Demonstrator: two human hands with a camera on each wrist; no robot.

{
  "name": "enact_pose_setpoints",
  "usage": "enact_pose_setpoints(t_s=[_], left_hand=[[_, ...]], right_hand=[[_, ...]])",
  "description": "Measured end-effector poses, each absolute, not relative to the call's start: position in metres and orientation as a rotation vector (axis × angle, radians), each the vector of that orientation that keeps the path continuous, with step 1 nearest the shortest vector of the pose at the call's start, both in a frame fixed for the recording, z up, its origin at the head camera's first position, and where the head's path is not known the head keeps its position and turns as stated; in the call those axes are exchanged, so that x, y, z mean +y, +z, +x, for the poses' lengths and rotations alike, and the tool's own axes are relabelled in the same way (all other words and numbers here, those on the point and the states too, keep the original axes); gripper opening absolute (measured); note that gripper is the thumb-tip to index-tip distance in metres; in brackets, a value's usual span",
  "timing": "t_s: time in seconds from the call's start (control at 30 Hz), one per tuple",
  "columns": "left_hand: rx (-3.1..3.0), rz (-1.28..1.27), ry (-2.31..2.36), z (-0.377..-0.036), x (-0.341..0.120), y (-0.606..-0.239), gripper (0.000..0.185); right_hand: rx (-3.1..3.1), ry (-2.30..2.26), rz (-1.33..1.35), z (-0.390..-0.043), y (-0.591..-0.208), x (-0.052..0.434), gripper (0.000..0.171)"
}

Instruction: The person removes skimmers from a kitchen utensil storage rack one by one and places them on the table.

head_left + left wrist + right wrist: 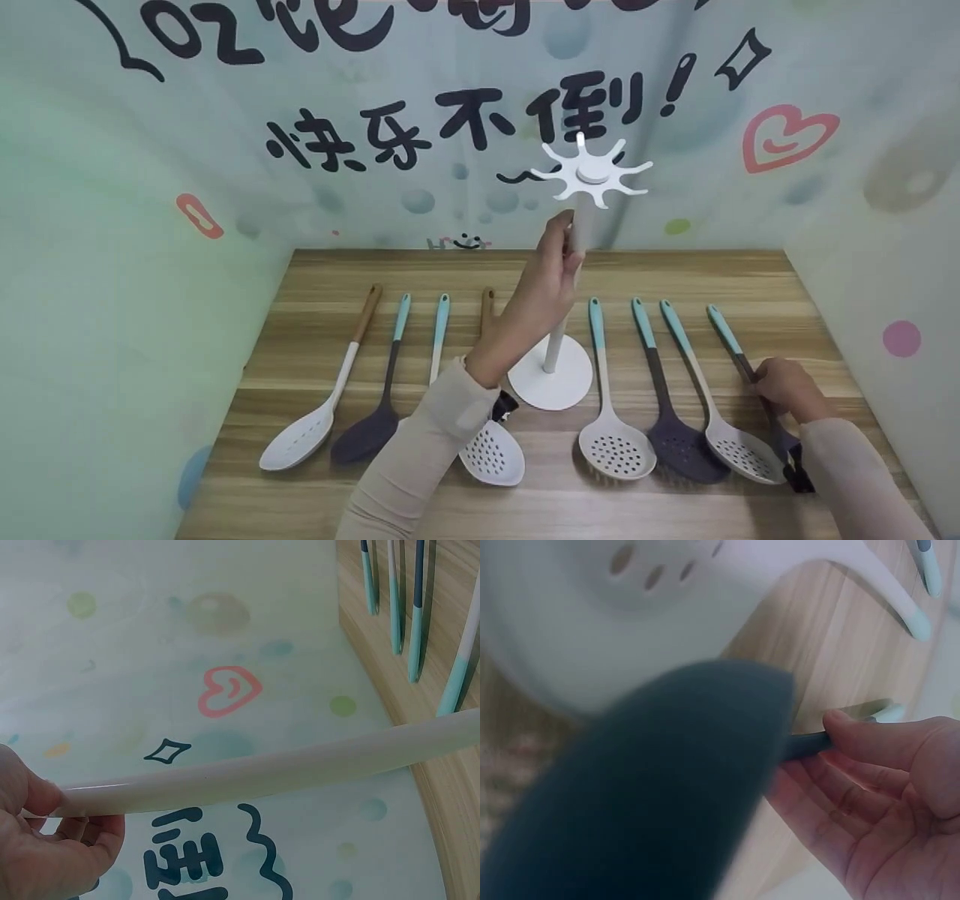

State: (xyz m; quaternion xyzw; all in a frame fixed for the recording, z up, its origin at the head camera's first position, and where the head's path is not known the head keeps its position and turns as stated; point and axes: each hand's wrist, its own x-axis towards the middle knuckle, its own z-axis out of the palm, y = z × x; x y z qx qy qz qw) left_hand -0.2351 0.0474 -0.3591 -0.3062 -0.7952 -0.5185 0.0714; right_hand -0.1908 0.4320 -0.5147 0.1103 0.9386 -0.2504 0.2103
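Gripping the rack (pixel 581 225) pole high, the left hand (pixel 551 262) steadies it upright mid-table (pixel 315 270); the right hand (pixel 784 386) pinches the rightmost dark spatula (pixel 780 439). Left wrist: fingers (pixel 75 840) curled round the pole. Right wrist: thumb (pixel 855 731) clamps the handle; blade blurred.
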Motion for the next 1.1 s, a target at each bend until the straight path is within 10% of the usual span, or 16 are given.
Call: enact_pose_setpoints(t_s=[1.1], left_hand=[[-2.290, -0.963, -1.589, -0.235, 0.038, -0.358, 0.044]], right_hand=[[2.698, -0.537, 0.174, -0.204, -0.480, 0.410, 0.056]])
